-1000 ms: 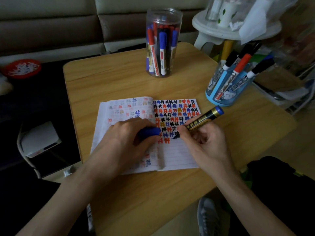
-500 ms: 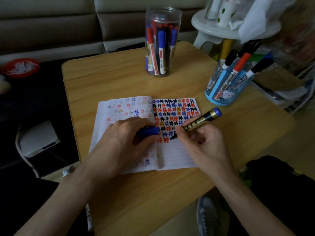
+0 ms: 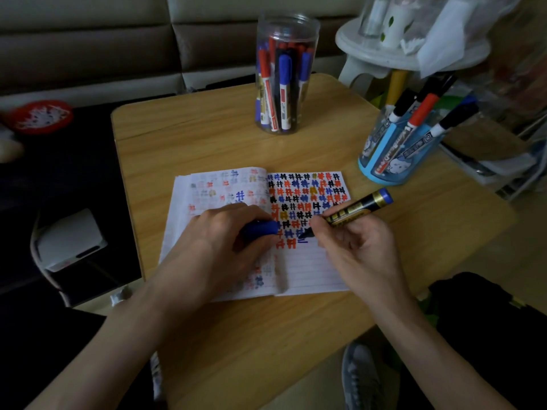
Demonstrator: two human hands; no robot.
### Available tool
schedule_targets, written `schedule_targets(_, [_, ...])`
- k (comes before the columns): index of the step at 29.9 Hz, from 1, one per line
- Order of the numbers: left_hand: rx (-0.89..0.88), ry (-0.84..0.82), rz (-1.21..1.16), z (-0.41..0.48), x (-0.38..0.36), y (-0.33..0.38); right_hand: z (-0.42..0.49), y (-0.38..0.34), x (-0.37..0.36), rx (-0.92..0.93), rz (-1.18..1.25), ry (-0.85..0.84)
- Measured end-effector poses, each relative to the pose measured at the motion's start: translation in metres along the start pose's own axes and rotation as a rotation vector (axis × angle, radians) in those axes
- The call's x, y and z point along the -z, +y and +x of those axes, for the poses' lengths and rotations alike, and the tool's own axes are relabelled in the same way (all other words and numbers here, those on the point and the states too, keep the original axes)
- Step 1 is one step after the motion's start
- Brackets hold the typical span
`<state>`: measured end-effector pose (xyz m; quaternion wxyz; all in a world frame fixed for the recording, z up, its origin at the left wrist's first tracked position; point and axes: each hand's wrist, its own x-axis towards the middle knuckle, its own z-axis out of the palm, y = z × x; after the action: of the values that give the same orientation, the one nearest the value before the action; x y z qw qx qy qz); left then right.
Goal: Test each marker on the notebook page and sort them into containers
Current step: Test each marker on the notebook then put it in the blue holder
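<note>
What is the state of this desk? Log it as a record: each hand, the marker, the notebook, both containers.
test sheet: open lined paper notebook, right page filled with black, red, blue and gold hash marks
right hand: grips black-and-gold marker with blue end, tip on the page at short blue strokes
left hand: holds blue marker cap, rests on the left page
far container: clear plastic jar, upright, holding capped markers
right container: blue plastic holder, markers leaning out
surface: wooden table

Sofa (image 3: 88, 51), white stool (image 3: 364, 56), red bowl (image 3: 41, 116)
</note>
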<state>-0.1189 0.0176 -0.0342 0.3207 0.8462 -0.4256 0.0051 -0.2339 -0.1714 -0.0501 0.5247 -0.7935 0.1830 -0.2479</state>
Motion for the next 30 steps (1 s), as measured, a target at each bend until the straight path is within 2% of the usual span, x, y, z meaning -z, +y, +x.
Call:
schedule_targets(6, [-0.009,-0.002,-0.014,-0.001,0.002,0.002,-0.001,-0.002,-0.001,-0.015,-0.046,-0.027])
schedule_targets(12, [0.001,-0.004,0.011,-0.001,0.001,0.001,0.002,0.000,0.002,-0.051,0.046,0.038])
schedule_targets(23, [-0.028,0.027,-0.049,-0.002,-0.002,0.001,-0.001,-0.007,-0.001,-0.083,-0.023,-0.001])
schedule_targets(30, [0.025,0.052,-0.165,0.000,0.001,0.006,0.004,-0.014,0.008,-0.180,0.299,0.040])
